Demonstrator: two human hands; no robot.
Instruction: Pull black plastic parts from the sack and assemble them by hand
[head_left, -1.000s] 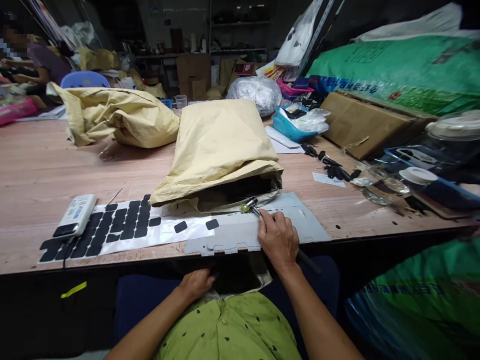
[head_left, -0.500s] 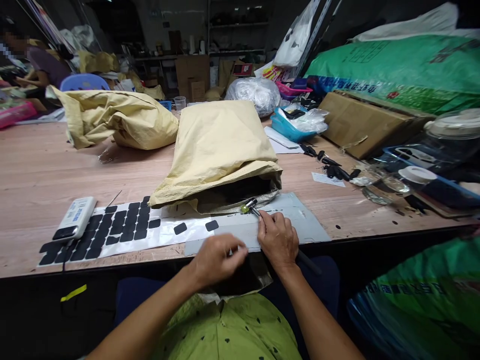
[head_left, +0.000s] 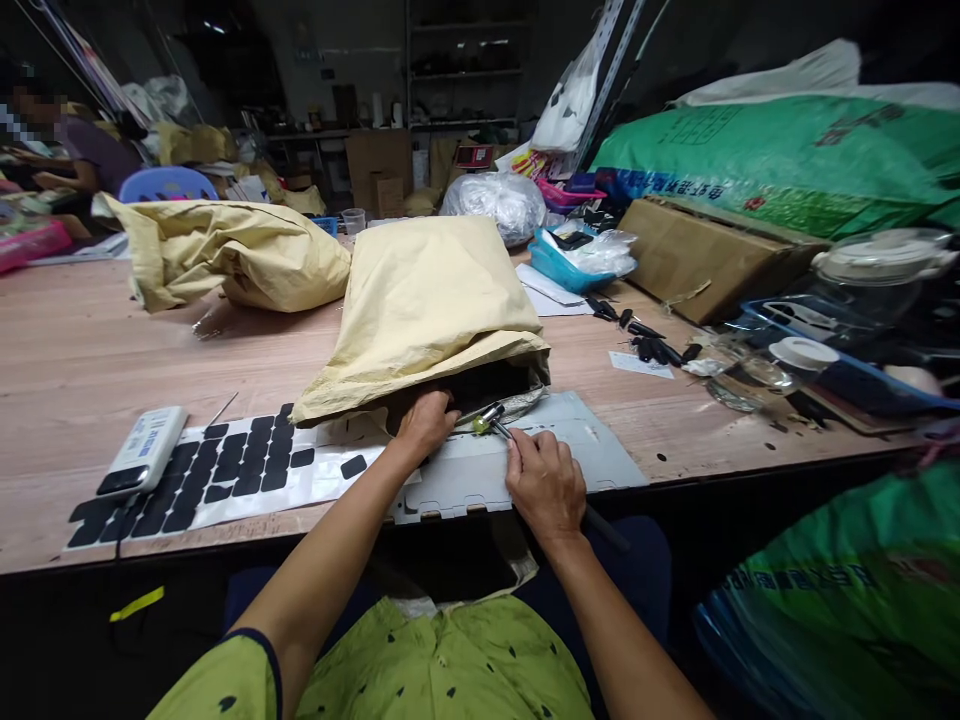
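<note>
My left hand (head_left: 424, 420) reaches into the open mouth of a tan paper sack (head_left: 435, 300) lying on the wooden table (head_left: 90, 360); its fingertips are hidden inside. My right hand (head_left: 544, 484) is closed around a thin tool (head_left: 489, 418) with a metal tip and a yellow-green band, resting on a flat grey metal plate (head_left: 592, 440) at the table's front edge. To the left lies a white sheet with several black pads (head_left: 225, 470).
A white remote-like device (head_left: 141, 450) lies at front left. A second crumpled tan sack (head_left: 225, 250) is at the back left. Cardboard box (head_left: 705, 255), blue tray (head_left: 562, 265), black small parts (head_left: 649, 345) and glass jars (head_left: 870, 270) crowd the right. Another person sits at far left.
My left hand rose from my lap, passed over the table edge and went into the sack's mouth. My right hand stayed on the tool. The camera tipped down slightly.
</note>
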